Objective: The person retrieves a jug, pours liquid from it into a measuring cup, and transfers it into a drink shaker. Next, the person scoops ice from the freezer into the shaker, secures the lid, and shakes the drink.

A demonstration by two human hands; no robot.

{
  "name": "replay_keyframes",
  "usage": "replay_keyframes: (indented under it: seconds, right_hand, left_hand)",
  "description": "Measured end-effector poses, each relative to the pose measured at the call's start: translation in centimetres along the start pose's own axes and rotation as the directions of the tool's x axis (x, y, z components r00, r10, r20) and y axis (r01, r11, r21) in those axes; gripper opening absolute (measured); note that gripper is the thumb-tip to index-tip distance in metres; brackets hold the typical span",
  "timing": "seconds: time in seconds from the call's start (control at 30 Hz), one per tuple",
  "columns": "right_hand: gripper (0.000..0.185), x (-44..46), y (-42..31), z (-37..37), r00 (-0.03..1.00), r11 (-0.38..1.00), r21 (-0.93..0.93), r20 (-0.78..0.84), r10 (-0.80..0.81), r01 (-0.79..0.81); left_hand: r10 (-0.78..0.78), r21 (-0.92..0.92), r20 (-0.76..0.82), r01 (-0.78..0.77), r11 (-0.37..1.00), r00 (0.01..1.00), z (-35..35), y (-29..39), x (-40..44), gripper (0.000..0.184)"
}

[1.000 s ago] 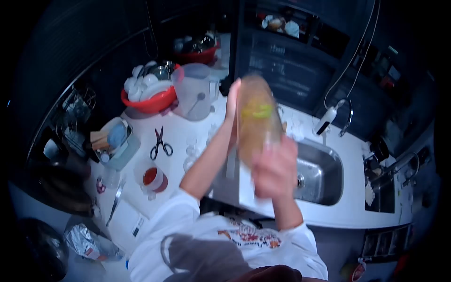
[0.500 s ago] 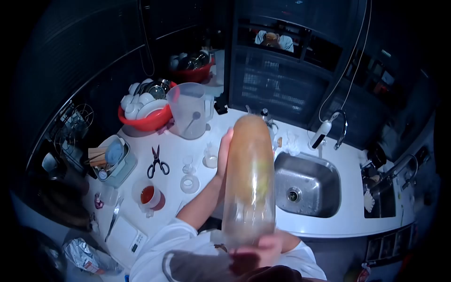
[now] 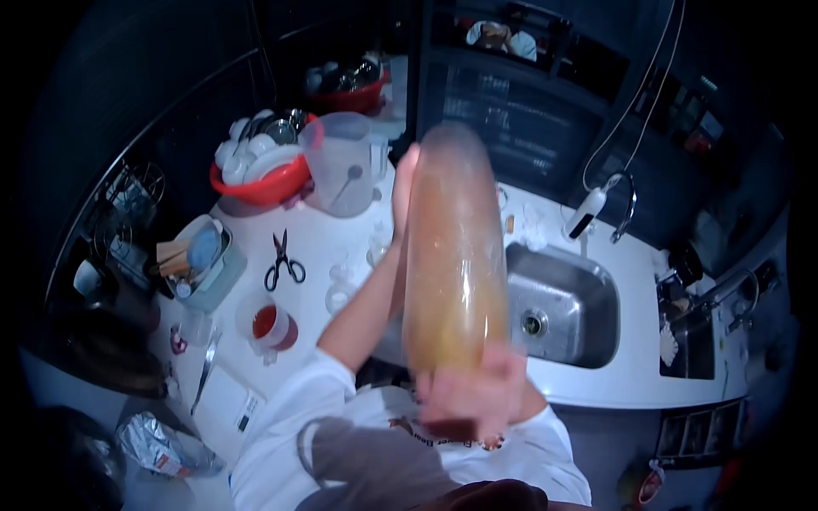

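Note:
A large clear jar [image 3: 456, 255] with amber-brown liquid and something yellowish inside is held up in front of my chest, between both hands. My left hand [image 3: 406, 192] grips its far left side, partly hidden behind the jar. Around the near end is my right hand [image 3: 475, 393], blurred by motion. Behind and below the jar lies the white counter [image 3: 341, 255], with the steel sink [image 3: 567, 307] just to the right of it.
Black-handled scissors [image 3: 284, 262], a cup of red liquid [image 3: 271, 325], a white scale [image 3: 228, 413] and a green tub of utensils [image 3: 217, 277] stand left. Farther back are a red basin of dishes [image 3: 264, 183] and a clear pitcher [image 3: 339, 175]. A faucet [image 3: 629, 209] rises behind the sink.
The jar, lowered toward me half a second ago, is raised and farther forward again, with both hands still on it. The liquid inside has shifted toward the near end.

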State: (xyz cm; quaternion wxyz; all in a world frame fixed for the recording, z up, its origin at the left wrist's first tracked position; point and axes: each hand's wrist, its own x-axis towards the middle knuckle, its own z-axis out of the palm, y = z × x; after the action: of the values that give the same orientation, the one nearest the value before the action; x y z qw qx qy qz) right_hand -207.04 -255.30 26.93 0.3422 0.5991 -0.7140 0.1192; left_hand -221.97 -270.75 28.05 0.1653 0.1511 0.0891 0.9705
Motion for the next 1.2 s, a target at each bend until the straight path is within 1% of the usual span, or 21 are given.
replay_keyframes:
  seconds: [0.03,0.07,0.1,0.13,0.17,0.2,0.27,0.33,0.37,0.43,0.57,0.63,0.73,0.77,0.83,0.9,0.97,1.07,1.1,1.13,1.2]
  right_hand:
    - [0.026,1.2,1.1,1.1,0.983,1.0,-0.024,-0.184,-0.006,0.002]
    - [0.029,3.1,3.4,3.1,0.876,0.998,0.009,-0.479,0.063,-0.067]
    - [0.029,2.2,1.8,3.2,0.889,0.979,0.03,-0.414,0.195,-0.201]
    - [0.029,1.9,1.6,3.0,0.878,0.973,0.033,-0.427,0.219,-0.226]
    - [0.029,1.0,0.4,2.8,0.892,0.987,0.001,-0.428,0.147,-0.163]
    - [0.029,0.6,-0.2,2.5,0.895,0.995,-0.037,-0.441,0.067,-0.092]
    - [0.029,0.9,-1.2,1.8,0.901,0.994,-0.102,-0.425,-0.086,0.047]
    - [0.029,0.6,-0.6,2.7,0.907,0.991,-0.107,-0.406,-0.114,0.076]
    - [0.029,0.9,0.3,3.5,0.909,0.995,-0.087,-0.409,-0.077,0.046]
    - [0.029,2.6,2.6,4.1,0.885,0.998,-0.041,-0.466,0.017,-0.041]
    - [0.023,2.4,2.6,3.2,0.849,0.996,-0.021,-0.524,0.064,-0.088]
    - [0.021,0.3,0.1,2.9,0.879,0.997,-0.071,-0.474,-0.044,0.012]
    - [0.02,-0.4,-0.5,2.6,0.899,0.991,-0.091,-0.421,-0.124,0.095]
    - [0.02,-0.1,-0.3,2.3,0.905,0.995,-0.067,-0.413,-0.1,0.079]
    - [0.021,1.5,1.9,2.2,0.893,1.0,-0.019,-0.449,-0.01,0.002]
    - [0.022,2.9,4.6,2.5,0.827,0.995,0.072,-0.554,0.096,-0.067]
    - [0.018,3.4,6.9,2.7,0.831,0.998,-0.052,-0.557,0.001,-0.036]
    - [0.012,0.6,5.3,4.7,0.863,0.99,-0.128,-0.505,-0.016,-0.056]
    - [0.01,-0.7,3.3,5.2,0.879,0.989,-0.12,-0.477,0.018,-0.085]
    - [0.008,-0.4,2.9,5.0,0.868,0.991,-0.081,-0.493,0.055,-0.109]
    - [0.006,2.0,3.9,3.8,0.816,0.988,0.027,-0.561,0.141,-0.152]
  left_hand:
    - [-0.097,0.164,0.004,0.096,0.982,0.995,-1.4,1.5,2.4,0.067]
    - [-0.121,0.185,0.022,0.115,0.976,0.992,-2.9,2.2,3.1,0.068]
    - [-0.143,0.208,0.047,0.13,0.969,0.989,-4.2,2.8,3.6,0.068]
    - [-0.164,0.241,0.091,0.138,0.961,0.982,-4.3,3.3,4.3,0.068]
    - [-0.081,0.3,-0.04,0.089,0.95,0.996,-2.1,2.1,2.1,0.066]
    - [-0.039,0.207,-0.127,0.065,0.976,0.991,0.4,1.2,-0.1,0.062]
    - [-0.011,0.048,-0.103,0.016,0.999,0.995,2.2,0.2,-1.6,0.06]
    - [0.008,-0.09,0.095,0.001,0.996,0.995,1.8,-1.2,-2.4,0.065]
    - [-0.035,0.071,0.085,0.029,0.997,0.996,1.2,0.0,-0.9,0.065]
    - [-0.131,0.19,-0.056,0.14,0.972,0.99,0.9,1.5,2.5,0.06]
    - [-0.059,0.291,-0.038,0.067,0.954,0.998,-1.3,1.6,1.3,0.061]
    - [0.113,0.198,-0.035,-0.104,0.975,0.993,0.5,-1.6,-2.5,0.064]
    - [-0.004,-0.092,0.092,0.013,0.996,0.996,0.4,-1.2,-2.0,0.063]
    - [-0.01,0.027,-0.013,0.01,1.0,1.0,0.7,-0.3,-0.7,0.063]
    - [-0.196,0.159,0.165,0.17,0.973,0.967,-4.0,2.6,4.3,0.061]
    - [-0.13,0.244,0.104,0.102,0.964,0.986,-4.9,2.1,3.1,0.061]
    - [0.121,0.345,-0.107,-0.077,0.935,0.987,-0.8,-0.7,-1.3,0.061]
    - [0.077,0.017,-0.055,-0.076,0.997,0.996,0.2,-1.8,-1.5,0.062]
    - [-0.035,-0.005,0.09,0.036,0.999,0.995,-2.3,-0.3,0.7,0.065]
    - [-0.118,0.095,0.084,0.11,0.989,0.99,-1.7,0.7,2.0,0.065]
    - [-0.05,0.225,-0.007,0.05,0.973,0.999,-3.0,1.4,2.9,0.062]
